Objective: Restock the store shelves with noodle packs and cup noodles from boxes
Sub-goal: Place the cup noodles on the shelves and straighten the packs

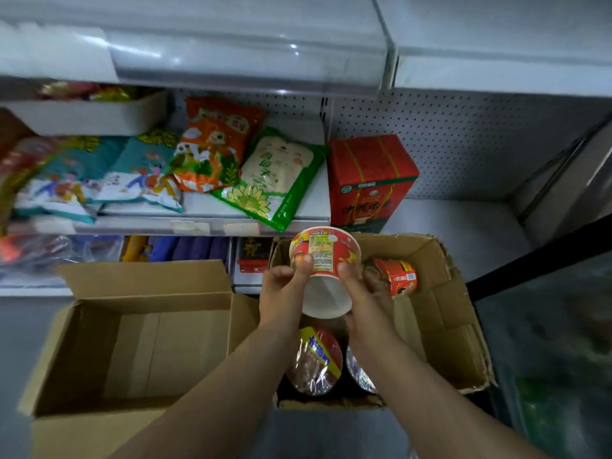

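A red cup noodle (326,260) with a white base is tilted so its bottom faces me, held above the right cardboard box (443,313). My left hand (284,289) grips its left side, thumb on the label. On the cup's right side, my right hand (364,293) grips with its thumb against the red wall. Inside the box another red cup (395,276) lies on its side at the back. Two more cups (316,359) stand near the front, foil lids up, partly hidden by my arms.
An open cardboard box (132,342) with nothing visible inside sits at the left. The shelf (212,223) behind holds several snack bags, among them a green one (275,180). A red carton (367,180) stands on the white lower shelf (463,223) at right.
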Demonstrator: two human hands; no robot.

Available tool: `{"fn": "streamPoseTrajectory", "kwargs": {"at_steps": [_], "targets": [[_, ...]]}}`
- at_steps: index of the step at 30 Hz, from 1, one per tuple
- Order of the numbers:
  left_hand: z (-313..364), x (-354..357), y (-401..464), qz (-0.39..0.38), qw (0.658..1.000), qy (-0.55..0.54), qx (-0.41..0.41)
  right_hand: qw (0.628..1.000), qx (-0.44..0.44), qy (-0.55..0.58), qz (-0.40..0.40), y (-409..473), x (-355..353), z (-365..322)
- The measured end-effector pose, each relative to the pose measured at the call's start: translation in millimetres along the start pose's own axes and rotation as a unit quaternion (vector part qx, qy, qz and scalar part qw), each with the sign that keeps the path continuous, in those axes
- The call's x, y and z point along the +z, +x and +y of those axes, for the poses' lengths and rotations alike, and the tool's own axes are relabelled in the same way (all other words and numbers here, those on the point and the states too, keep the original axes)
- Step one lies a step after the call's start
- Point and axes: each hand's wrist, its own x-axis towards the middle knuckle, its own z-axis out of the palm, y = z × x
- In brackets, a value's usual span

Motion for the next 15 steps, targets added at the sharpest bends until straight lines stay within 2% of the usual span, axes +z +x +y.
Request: {"fn": "streamPoseTrajectory", "kwargs": {"at_steps": [5, 9, 15], "targets": [[47, -5, -32, 0.018, 0.999, -0.008, 0.050, 0.997, -0.049, -0.034, -0.052, -37, 29, -38], [83, -17, -53, 0.015, 0.997, -0.024, 0.078, 0.992, -0.084, -0.010, -0.091, -63, 56, -62], [118, -58, -69, 0.002, 0.987, -0.136, 0.089, 0.980, -0.128, -0.004, -0.152, -89, 91, -84]]}}
